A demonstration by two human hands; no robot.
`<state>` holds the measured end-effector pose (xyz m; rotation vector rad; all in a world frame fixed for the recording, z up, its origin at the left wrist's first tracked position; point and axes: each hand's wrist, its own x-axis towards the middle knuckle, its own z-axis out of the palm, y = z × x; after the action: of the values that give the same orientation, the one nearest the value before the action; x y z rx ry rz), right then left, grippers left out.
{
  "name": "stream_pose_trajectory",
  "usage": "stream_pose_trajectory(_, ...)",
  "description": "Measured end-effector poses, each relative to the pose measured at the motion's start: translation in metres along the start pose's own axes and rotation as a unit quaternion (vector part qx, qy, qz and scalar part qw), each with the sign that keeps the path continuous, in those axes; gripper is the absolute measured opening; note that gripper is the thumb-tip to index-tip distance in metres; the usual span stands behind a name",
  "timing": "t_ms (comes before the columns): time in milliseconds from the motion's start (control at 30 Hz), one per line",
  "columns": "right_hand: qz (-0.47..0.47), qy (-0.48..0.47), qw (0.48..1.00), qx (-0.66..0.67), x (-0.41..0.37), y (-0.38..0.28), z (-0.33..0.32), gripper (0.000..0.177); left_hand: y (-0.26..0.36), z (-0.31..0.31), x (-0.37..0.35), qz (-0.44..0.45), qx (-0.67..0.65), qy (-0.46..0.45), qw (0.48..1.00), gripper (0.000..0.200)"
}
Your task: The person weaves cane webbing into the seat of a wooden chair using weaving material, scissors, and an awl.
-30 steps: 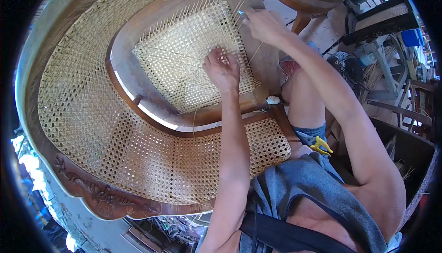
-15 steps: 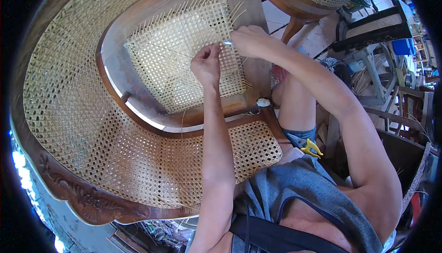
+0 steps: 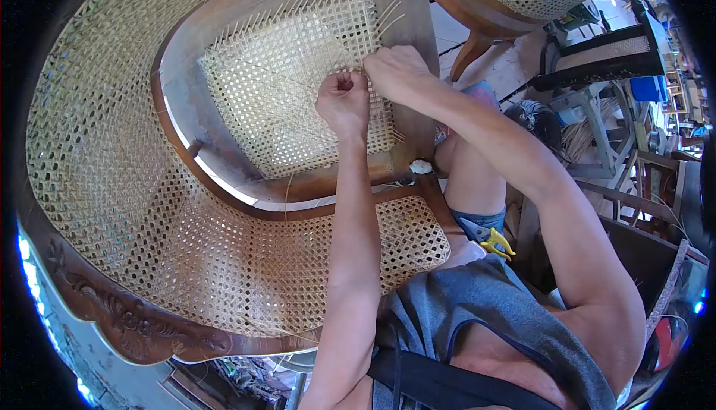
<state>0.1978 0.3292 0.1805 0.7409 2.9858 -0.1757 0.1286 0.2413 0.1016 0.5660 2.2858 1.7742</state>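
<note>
A square of woven cane (image 3: 268, 89) lies over the chair's wooden seat frame (image 3: 179, 82), with loose strand ends standing out along its far and right edges. Close to the right edge of the weave, my left hand (image 3: 344, 104) has its thumb and fingers curled together in a pinch. What it pinches, if anything, is too small to make out. My right hand (image 3: 397, 74) is closed just beside it, back of the hand up, over the border of weave and wood. Its fingertips and anything in them are hidden. The two hands are almost touching.
A curved cane backrest (image 3: 97, 164) with a carved wooden rim wraps the left side. Yellow-handled pliers (image 3: 497, 244) lie by my lap. A white lump (image 3: 421, 166) sits at the frame's corner. Another cane chair (image 3: 514, 0) stands at the back, with wooden furniture parts (image 3: 608, 134) at right.
My left hand has moved right, closer to my right hand. My right hand has shifted slightly left, and the shiny piece at its fingertips no longer shows. The view has shifted a little.
</note>
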Motion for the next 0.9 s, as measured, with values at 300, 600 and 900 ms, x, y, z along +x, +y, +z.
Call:
stream_pose_trajectory(300, 0.007, -0.058, 0.998, -0.013, 0.01, 0.006, -0.013, 0.019, -0.012, -0.002, 0.019, -0.02, 0.002, -0.102, 0.995, 0.016)
stream_pose_trajectory(600, 0.062, -0.073, 0.995, -0.002, 0.011, 0.019, -0.013, 0.039, -0.014, 0.005, 0.001, 0.148, 0.008, 0.0, 0.989, 0.012)
stream_pose_trajectory(900, 0.118, 0.035, 0.991, -0.054, -0.011, 0.073, -0.045, 0.05, 0.002, 0.009, -0.007, 0.139, 0.06, -0.071, 0.986, 0.025)
